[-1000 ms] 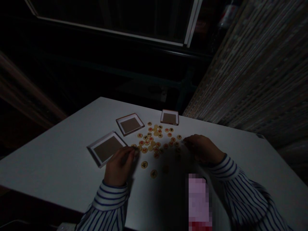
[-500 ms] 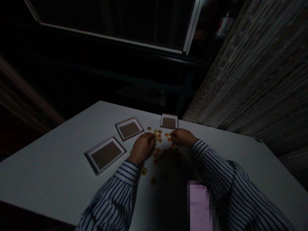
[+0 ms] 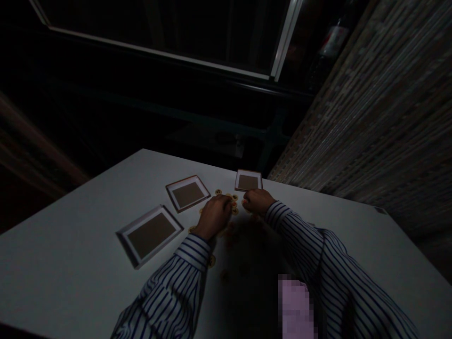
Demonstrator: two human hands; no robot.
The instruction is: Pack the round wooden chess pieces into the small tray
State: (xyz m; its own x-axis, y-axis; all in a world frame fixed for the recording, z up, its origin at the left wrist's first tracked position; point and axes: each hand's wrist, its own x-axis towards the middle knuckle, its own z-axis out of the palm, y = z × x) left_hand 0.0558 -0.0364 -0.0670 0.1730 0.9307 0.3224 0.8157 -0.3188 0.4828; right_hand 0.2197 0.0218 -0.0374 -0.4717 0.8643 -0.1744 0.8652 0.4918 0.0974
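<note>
Round, pale Chinese chess pieces with dark or red characters lie loosely grouped on the white table, such as a dark-marked piece (image 3: pixel 235 211) in the cluster. My left hand (image 3: pixel 214 214) is closed, its curled fingertips at the left side of that cluster; what they hold, if anything, is hidden. Opposite it, my right hand (image 3: pixel 259 201) pinches at a red-marked Chinese chess piece (image 3: pixel 244 201). One piece (image 3: pixel 218 192) lies beyond my left hand, and another piece (image 3: pixel 211 261) is beside my left cuff. Shadow dims several pieces between my forearms.
Three shallow frame-like trays with brown bases stand on the white table (image 3: pixel 77 245): a near-left tray (image 3: pixel 161 210), a middle tray (image 3: pixel 193 178) and a far tray (image 3: pixel 250 171). A bead-like strand curtain (image 3: pixel 353 122) hangs at the right. A bottle (image 3: pixel 332 42) stands in the dark background.
My right hand has moved left onto a red-marked piece. My left hand has shifted slightly right, closer to the cluster. The view has tilted a little.
</note>
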